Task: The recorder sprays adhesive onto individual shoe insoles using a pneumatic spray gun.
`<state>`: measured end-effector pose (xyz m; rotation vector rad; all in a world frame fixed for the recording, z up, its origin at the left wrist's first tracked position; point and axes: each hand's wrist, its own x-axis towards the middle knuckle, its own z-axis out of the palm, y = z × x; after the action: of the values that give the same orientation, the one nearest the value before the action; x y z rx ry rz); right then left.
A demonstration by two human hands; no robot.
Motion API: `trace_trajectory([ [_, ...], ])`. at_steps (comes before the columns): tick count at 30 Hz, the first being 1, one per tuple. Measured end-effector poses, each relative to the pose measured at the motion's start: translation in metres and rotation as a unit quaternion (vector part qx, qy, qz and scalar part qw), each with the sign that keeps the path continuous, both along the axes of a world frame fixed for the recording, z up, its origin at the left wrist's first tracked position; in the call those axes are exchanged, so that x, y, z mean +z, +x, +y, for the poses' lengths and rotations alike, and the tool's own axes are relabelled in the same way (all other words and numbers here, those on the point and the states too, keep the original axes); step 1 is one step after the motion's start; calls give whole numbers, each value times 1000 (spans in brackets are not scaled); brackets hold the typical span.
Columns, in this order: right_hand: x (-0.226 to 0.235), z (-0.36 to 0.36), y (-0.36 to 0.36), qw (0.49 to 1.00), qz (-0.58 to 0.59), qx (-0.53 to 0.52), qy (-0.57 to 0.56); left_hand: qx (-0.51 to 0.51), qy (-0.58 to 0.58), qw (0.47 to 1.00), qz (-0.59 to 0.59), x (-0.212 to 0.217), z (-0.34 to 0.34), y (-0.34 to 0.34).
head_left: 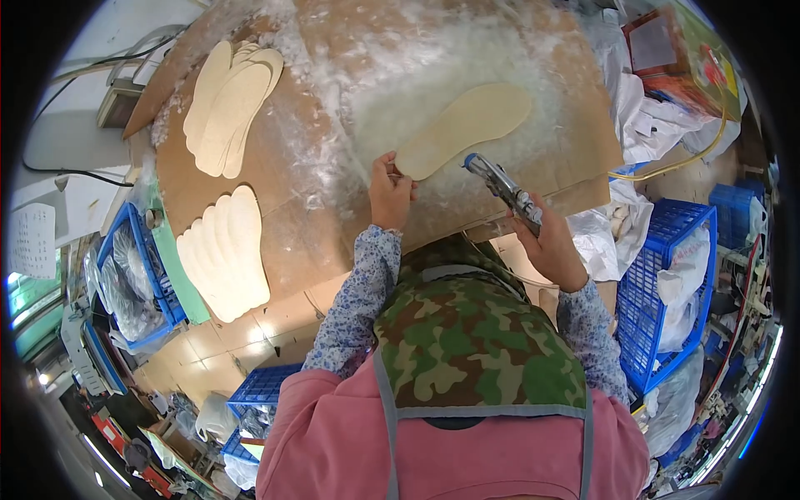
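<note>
Pale cream insole (471, 121) laid singly on brown cardboard (304, 242), over a patch whitened with fibrous residue, set aslant, narrower end toward the wearer. Left hand (392, 196) at that end, thumb and fingers drawn together, apparently pinching the rim; little of the piece is covered. Right hand (550, 243) wrapped round a silver spray gun (504, 190), blue-tipped nozzle directed up and left, just beside the insole's near edge. Trigger position cannot be told, nor whether spray is leaving. Step in hand, by my reading: coating this one piece. Next move calls for a steady left pinch and an even sweep, nozzle clear of the fingertips. Off to the left: an overlapping stack (233, 108) of like pieces, and below it a fanned row (223, 254).
</note>
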<state>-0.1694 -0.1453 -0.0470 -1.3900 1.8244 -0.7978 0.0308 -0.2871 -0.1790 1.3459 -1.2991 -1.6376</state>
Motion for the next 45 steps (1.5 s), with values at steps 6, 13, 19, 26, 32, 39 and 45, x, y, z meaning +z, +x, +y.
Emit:
trace_trajectory([
  [6,-7,-1,-17,999,18,-35,-11,-6,-17,1000,-14,2,1,-2],
  [13,-11,-3,-32,994,19,-73,-83,-7,-12,1000,-5,3,2,-2],
  [19,-16,-1,-51,989,33,-113,-93,3,-5,1000,3,6,4,-4],
  [26,-20,6,-60,977,64,-161,-127,-1,-10,1000,11,7,5,-2],
  [32,-19,22,-42,978,63,-176,-95,-8,-11,1000,14,5,4,-1],
  [39,-10,26,-9,985,48,-149,-76,-10,-16,1000,10,6,4,1],
  [45,-6,30,12,992,33,-116,-23,-24,-34,999,-10,2,2,3],
])
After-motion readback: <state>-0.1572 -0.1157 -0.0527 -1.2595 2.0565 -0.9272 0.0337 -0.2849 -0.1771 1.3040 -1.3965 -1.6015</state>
